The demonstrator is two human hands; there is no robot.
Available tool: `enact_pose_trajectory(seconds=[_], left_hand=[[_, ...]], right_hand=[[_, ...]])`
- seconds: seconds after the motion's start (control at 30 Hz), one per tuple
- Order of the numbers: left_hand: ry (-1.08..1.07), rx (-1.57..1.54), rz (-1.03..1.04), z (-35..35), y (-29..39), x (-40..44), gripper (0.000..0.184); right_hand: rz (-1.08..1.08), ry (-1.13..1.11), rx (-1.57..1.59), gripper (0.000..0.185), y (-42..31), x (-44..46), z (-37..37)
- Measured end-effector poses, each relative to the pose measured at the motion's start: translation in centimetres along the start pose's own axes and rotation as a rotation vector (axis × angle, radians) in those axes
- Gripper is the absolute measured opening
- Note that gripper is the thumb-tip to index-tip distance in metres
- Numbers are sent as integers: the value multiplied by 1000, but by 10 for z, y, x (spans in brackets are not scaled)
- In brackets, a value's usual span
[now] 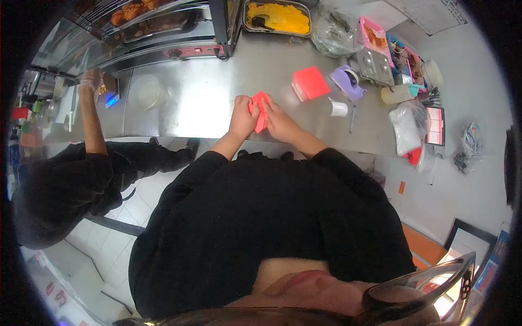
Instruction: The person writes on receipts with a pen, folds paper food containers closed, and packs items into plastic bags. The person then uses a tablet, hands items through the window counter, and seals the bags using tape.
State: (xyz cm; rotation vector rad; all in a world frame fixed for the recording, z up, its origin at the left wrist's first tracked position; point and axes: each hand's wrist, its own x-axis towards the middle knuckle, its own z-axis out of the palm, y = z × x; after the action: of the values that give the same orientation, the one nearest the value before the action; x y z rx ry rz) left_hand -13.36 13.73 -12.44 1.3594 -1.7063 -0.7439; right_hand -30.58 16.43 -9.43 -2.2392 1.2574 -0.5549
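A bright red-pink piece of folded paper (pixel 260 113) is held between my two hands just above the steel counter's front edge. My left hand (pixel 242 116) is closed on its left side, the thumb lying over it. From the other side my right hand (pixel 281 120) pinches the paper's right edge, fingers bent. Farther right on the counter stands a square stack of the same red-pink paper (pixel 310 83). Beside that stack sits a purple tape dispenser (pixel 348 82), with a small white paper slip (pixel 338 108) and a pen (pixel 353 119) nearby.
Behind the steel counter (pixel 261 60) are a heated display case (pixel 196 51) and a tray of yellow food (pixel 277 17). A clear bag (pixel 334 30) and a bottle (pixel 399 93) stand right. At left, a co-worker's gloved hand (pixel 91 81) is near a scale (pixel 111 101).
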Motion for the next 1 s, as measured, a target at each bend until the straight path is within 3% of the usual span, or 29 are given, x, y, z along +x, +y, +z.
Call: enact_pose_trajectory(seconds=[0.2, 0.5, 0.6, 0.7, 0.87, 1.0], left_hand=[[-63, 101, -87, -2, 17, 7, 20], [6, 151, -53, -2, 12, 9, 21], [12, 183, -60, 3, 17, 11, 23], [27, 173, -48, 6, 21, 11, 25], [49, 219, -36, 3, 7, 26, 25], [-51, 190, -126, -3, 0, 26, 18]], right_hand=[[-30, -66, 54, 64, 4, -5, -9], [-21, -90, 168, 60, 0, -27, -18], [-47, -8, 126, 58, 2, -32, -12], [39, -43, 165, 56, -3, -28, -16], [-113, -33, 165, 56, 12, -35, -21], [-62, -70, 159, 58, 18, -49, -20]])
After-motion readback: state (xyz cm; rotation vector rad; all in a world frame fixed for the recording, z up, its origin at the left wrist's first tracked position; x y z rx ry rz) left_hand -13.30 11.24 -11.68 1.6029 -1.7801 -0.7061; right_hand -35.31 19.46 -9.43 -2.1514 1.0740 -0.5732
